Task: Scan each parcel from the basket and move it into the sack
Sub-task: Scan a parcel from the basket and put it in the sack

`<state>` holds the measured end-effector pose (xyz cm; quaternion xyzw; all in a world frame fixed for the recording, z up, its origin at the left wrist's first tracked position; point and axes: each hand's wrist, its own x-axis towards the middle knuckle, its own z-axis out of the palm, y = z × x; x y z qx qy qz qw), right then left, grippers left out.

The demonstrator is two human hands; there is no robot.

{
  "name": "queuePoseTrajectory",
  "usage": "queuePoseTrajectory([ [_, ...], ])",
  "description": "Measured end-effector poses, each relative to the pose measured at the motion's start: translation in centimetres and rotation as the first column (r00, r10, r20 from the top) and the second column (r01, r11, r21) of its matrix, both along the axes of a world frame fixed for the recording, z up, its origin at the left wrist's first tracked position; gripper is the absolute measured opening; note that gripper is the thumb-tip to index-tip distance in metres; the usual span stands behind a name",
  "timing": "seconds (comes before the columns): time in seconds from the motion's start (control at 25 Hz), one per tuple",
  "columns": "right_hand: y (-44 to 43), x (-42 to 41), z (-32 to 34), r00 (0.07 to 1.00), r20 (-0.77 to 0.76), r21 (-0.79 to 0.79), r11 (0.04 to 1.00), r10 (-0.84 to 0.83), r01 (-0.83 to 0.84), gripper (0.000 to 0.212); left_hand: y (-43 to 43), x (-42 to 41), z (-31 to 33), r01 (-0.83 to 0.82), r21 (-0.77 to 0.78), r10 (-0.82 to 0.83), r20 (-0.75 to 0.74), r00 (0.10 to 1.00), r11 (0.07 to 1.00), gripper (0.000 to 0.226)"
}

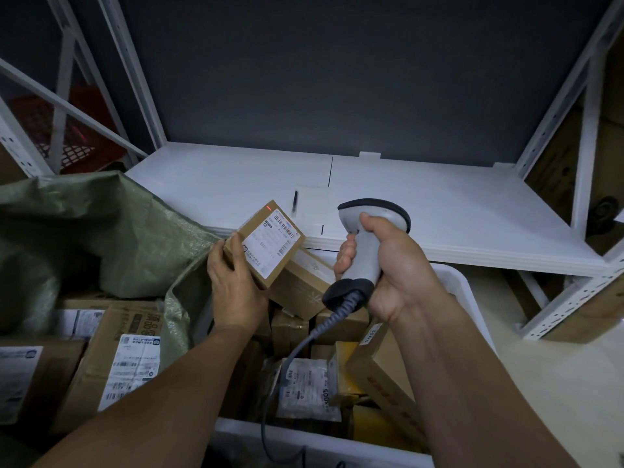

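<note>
Two grips are in view, both occupied. The left grip (233, 282) is clamped on a small brown parcel (270, 241) at its near-left corner, thumb on the top face beside the white label, with the labelled face tilted up. A red scan dot (269, 208) shows at the parcel's far edge, beyond the label. The right grip (388, 265) is closed round the handle of a white scanner (378, 211), held just right of the parcel and not touching it. The scanner's coiled cable (297, 346) drops from below this grip into the basket. The white basket (462, 285) lies beneath both grips and holds more parcels (304, 288) — brown boxes and one bagged item. The green sack (101, 231) stands open to the left of the left grip, with labelled boxes (125, 359) showing in its opening. The white shelf (439, 204) runs beyond both grips — a dark pen (295, 201) lies on it, just past the held parcel.
</note>
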<state>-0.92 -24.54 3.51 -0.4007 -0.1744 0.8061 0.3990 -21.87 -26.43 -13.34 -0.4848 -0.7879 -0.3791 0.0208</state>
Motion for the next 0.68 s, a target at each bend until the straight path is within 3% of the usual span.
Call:
queuePoseTrajectory([
  [0.68, -1.2, 2.2, 1.9, 0.997, 0.073, 0.022, 0.999, -0.033, 0.031, 0.027, 0.4, -1.4, 0.6, 0.021, 0.024, -0.019, -0.099, 0.995, 0.999, 0.114],
])
